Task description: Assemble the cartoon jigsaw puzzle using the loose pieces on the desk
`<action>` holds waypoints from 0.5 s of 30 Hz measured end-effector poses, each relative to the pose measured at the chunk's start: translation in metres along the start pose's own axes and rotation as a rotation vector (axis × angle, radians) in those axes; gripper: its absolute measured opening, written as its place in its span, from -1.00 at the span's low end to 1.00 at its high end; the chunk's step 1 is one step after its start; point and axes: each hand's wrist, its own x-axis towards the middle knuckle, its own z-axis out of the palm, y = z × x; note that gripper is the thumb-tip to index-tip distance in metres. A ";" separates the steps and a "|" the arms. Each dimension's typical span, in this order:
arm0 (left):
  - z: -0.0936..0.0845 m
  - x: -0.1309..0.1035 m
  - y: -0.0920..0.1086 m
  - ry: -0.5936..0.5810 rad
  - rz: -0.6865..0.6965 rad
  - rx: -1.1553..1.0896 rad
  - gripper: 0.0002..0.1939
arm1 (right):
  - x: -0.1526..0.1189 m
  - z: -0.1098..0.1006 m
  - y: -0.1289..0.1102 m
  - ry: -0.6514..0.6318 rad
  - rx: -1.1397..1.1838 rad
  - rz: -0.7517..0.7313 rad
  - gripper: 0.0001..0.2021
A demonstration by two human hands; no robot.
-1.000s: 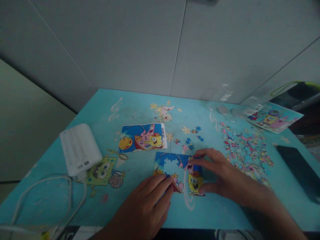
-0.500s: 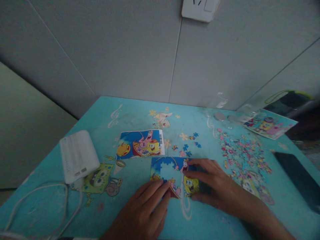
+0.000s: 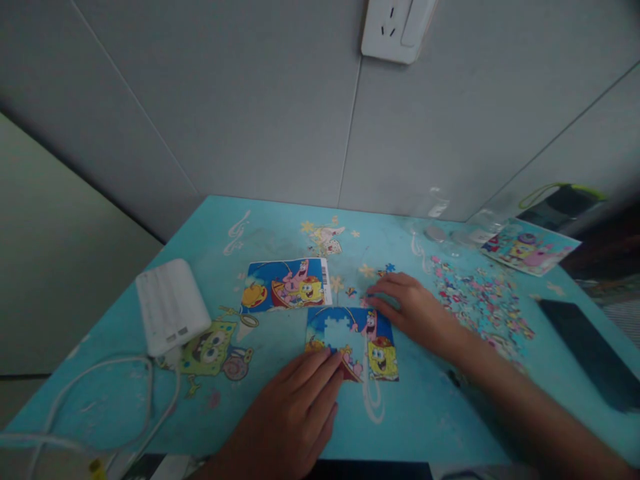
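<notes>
A partly assembled jigsaw puzzle [image 3: 383, 360] with cartoon figures lies on the table, with a gap through its middle. My left hand [image 3: 300, 400] rests on its lower left part, fingers stretched out. Beyond the puzzle's upper right edge, my right hand [image 3: 407, 303] is over a cluster of loose pieces, thumb and index finger slightly apart. A pink puzzle piece [image 3: 365, 301] shows beside those fingertips. A small loose piece [image 3: 351, 292] lies to its left, and a blue piece [image 3: 389, 268] just past the hand. The right hand covers other pieces.
A matching picture card [image 3: 285, 287] lies behind the puzzle. A white power bank [image 3: 173, 307] with a cable is at left. To the right are many scattered puzzle pieces [image 3: 480, 300], another picture card [image 3: 530, 247] and a dark phone-like slab [image 3: 590, 353]. Clear containers [image 3: 437, 203] stand near the wall.
My right hand has left the puzzle's right edge and moved up to the loose pieces. The left hand stays on the puzzle. The view has shifted slightly.
</notes>
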 end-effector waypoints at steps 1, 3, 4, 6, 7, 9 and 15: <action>0.000 0.000 0.000 0.002 0.005 0.004 -0.58 | 0.009 0.004 0.000 -0.008 -0.002 0.001 -0.83; -0.001 0.001 0.001 0.014 0.006 0.011 -0.59 | 0.023 0.013 -0.001 -0.013 -0.024 0.006 -0.85; -0.002 0.001 0.001 0.023 0.000 0.010 -0.60 | 0.028 0.016 -0.001 -0.010 -0.039 0.014 -0.87; -0.003 0.002 0.001 0.034 -0.005 0.001 -0.61 | 0.034 0.022 -0.001 -0.008 -0.044 0.039 -0.90; -0.003 0.002 0.001 0.033 -0.005 -0.006 -0.62 | 0.035 0.023 -0.001 -0.011 -0.027 0.054 -0.91; -0.003 0.002 0.000 0.024 -0.003 -0.020 -0.62 | 0.036 0.023 0.001 -0.021 0.037 0.078 -0.91; 0.000 -0.001 0.000 0.018 0.007 -0.002 -0.60 | 0.037 0.015 -0.002 -0.081 0.196 0.204 -0.91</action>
